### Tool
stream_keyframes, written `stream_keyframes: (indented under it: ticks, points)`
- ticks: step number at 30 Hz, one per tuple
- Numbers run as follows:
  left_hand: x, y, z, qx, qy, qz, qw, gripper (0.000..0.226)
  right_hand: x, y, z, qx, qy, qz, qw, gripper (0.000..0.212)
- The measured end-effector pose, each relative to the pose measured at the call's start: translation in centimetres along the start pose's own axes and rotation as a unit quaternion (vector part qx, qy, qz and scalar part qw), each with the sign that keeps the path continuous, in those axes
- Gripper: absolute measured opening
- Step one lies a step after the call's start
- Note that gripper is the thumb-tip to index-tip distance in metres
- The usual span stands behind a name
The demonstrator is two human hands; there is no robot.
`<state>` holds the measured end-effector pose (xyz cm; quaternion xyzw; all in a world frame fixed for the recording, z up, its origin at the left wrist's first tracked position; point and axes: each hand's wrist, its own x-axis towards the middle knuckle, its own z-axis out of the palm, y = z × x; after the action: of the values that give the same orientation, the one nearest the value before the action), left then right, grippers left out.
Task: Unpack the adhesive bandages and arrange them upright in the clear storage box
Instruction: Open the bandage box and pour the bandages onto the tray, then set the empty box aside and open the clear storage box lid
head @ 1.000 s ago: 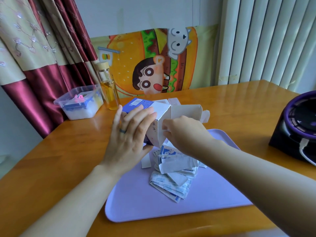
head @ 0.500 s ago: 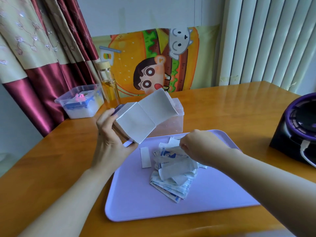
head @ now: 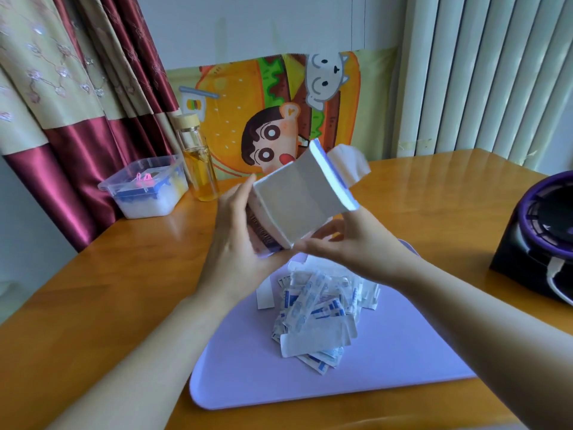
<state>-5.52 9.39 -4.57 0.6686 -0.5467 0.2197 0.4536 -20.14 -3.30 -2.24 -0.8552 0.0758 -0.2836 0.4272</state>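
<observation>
A white and blue cardboard bandage box [head: 294, 203] is held tilted above the table, its flaps open at the upper right. My left hand [head: 238, 243] grips its left side. My right hand [head: 350, 243] holds its lower right edge from below. Under the hands a heap of white and blue wrapped adhesive bandages [head: 319, 311] lies on the lilac tray [head: 387, 367]. One white strip [head: 265, 294] lies apart at the heap's left. The clear storage box behind the carton is hidden by it.
A lidded clear container [head: 145, 187] with blue and white contents stands at the back left beside a glass bottle of yellow liquid [head: 198, 162]. A black and purple device [head: 542, 234] sits at the right edge. A cartoon poster [head: 269, 113] leans on the wall.
My right hand left the bandage heap and rose to take the carton's lower edge. The carton lifted and turned, its open flaps swinging to the upper right.
</observation>
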Motion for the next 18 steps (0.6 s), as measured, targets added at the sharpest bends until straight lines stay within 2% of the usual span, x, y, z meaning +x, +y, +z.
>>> stream_keyframes:
  ticks: [3,5,7,9,12,14,16,18]
  points:
    - [2.9,1.8,0.2,0.030,-0.019,0.044,0.998,0.098,0.3,-0.4,-0.5,0.114,0.050,-0.024,0.992,0.068]
    - [4.7,2.6,0.7,0.098,-0.022,0.080,0.992,0.097,0.9,-0.4,-0.7,0.116,0.115,-0.030,0.986,0.073]
    - [6.3,3.4,1.8,0.146,-0.021,0.118,0.982,0.093,1.7,-0.1,-1.0,0.123,0.203,-0.019,0.971,0.071]
    - [7.7,4.3,2.5,0.168,-0.041,0.127,0.977,0.098,2.3,0.6,-1.7,0.170,0.267,0.006,0.948,0.059]
    - [8.1,3.3,3.3,0.182,-0.074,0.082,0.977,0.101,2.7,2.1,-3.6,0.254,0.335,0.076,0.904,0.052]
    - [7.2,1.5,3.7,0.192,-0.100,0.021,0.976,0.092,3.0,4.0,-5.0,0.307,0.361,0.145,0.869,0.045]
    - [6.2,-0.4,4.4,0.221,-0.172,-0.068,0.958,0.082,3.3,6.3,-5.7,0.344,0.370,0.213,0.836,0.028]
    - [5.6,-2.0,5.0,0.249,-0.249,-0.134,0.926,0.078,3.7,8.5,-5.8,0.368,0.374,0.282,0.804,0.023]
